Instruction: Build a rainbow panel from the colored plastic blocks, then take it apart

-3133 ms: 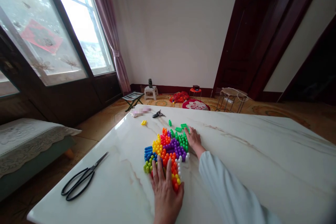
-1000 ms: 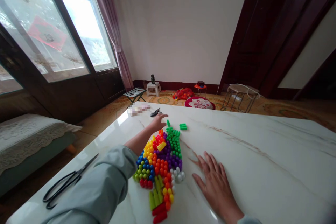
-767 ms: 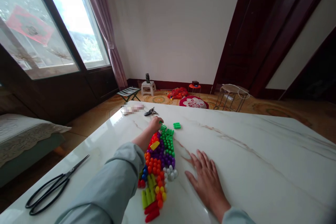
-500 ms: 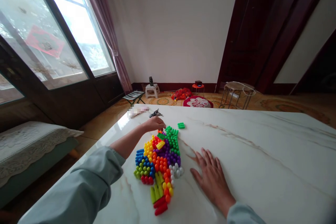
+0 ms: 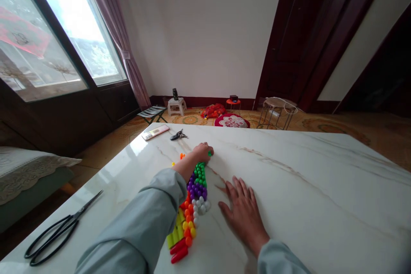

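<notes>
My left hand (image 5: pixel 203 152) is closed around a green bullet-shaped plastic piece (image 5: pixel 209 153) at the far end of a colourful cluster of such pieces. Its fingers partly hide the piece, and my left forearm covers the left side of the cluster. Green pieces (image 5: pixel 200 174), purple pieces (image 5: pixel 197 190), white pieces (image 5: pixel 201 205) and orange pieces (image 5: pixel 189 209) stay visible. Nearest me lie long yellow-green pieces (image 5: pixel 175 236) and red pieces (image 5: pixel 179 251). To the right of the cluster, my right hand (image 5: pixel 243 210) rests flat on the table with fingers spread, holding nothing.
Black-handled scissors (image 5: pixel 69 224) lie at the table's left. Toward the far left corner are a phone (image 5: pixel 156 132) and a key set (image 5: pixel 178 135). The white marbled table (image 5: pixel 305 205) ends before several stools, including a round one (image 5: pixel 278 105).
My left hand has moved rightward from the cluster's far end to the separate green piece and closed on it. The view has turned right and the scissors now show. My right hand stays flat.
</notes>
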A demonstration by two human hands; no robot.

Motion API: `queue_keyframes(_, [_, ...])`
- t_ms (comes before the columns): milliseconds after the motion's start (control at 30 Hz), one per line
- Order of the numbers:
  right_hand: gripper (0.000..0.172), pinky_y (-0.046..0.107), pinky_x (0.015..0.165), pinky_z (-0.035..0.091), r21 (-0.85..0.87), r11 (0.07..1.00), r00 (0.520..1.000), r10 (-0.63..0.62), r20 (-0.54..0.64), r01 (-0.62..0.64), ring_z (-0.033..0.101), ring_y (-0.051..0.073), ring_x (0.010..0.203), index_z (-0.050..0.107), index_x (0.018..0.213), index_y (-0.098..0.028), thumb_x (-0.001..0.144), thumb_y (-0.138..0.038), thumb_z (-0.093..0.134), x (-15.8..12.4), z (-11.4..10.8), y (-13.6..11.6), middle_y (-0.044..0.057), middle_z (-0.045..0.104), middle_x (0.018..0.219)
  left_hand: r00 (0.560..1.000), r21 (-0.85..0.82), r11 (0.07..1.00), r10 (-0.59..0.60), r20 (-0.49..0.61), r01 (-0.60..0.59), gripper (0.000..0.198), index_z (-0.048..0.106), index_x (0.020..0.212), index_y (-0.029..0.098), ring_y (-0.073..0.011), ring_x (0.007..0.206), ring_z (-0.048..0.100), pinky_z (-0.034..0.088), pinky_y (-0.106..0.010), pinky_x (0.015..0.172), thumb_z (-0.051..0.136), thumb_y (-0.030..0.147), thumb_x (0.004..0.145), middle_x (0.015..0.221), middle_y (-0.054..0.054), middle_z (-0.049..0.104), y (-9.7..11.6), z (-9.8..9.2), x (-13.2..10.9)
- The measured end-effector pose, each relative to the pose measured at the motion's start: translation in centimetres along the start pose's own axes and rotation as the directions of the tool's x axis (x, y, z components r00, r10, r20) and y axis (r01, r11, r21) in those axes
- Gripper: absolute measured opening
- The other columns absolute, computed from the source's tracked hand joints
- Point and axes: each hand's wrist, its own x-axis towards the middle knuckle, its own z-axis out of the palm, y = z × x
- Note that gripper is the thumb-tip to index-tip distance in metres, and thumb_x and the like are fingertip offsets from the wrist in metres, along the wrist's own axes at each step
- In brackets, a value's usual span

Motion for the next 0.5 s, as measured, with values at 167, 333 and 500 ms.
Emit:
queue_keyframes(167, [0.061,0.050,0.113,0.012,0.009,1.000,1.000,0.007,-0.020,-0.007,0.017,0.028,0.141,0.039,0.141,-0.024,0.088,-0.054,0.040,0.0,0.1,-0.1,0.009,0.028,0.153,0.989,0.019,0.997,0.068,0.134,-0.071,0.033,0.073,0.093,0.025,-0.0215,0.081,0.062,0.049,-0.029,0.075,0.060,0.021,0.063,0.090,-0.003,0.068,-1.0,-2.5,-3.7])
queue_keyframes(333, [0.060,0.051,0.112,0.013,-0.003,1.000,0.999,-0.005,-0.046,0.005,0.020,0.028,0.140,0.041,0.140,-0.023,0.088,-0.053,0.041,0.1,0.1,-0.2,0.010,0.032,0.151,0.980,-0.041,0.985,0.170,0.102,-0.167,0.029,0.073,0.093,0.028,-0.0164,0.077,0.061,0.047,-0.024,0.078,0.059,0.025,0.068,0.087,0.001,0.071,-1.2,-4.8,-9.8])
queue_keyframes(500, [0.059,0.051,0.111,0.015,-0.029,1.000,0.999,-0.005,-0.053,0.004,0.024,0.027,0.138,0.042,0.140,-0.023,0.088,-0.052,0.042,0.2,0.2,-0.2,0.010,0.034,0.150,0.971,-0.056,0.973,0.215,-0.109,-0.222,0.020,0.074,0.092,0.029,-0.0226,0.104,0.058,0.038,-0.035,0.101,0.063,0.034,0.075,0.103,-0.003,0.068,0.3,-4.8,-17.1])
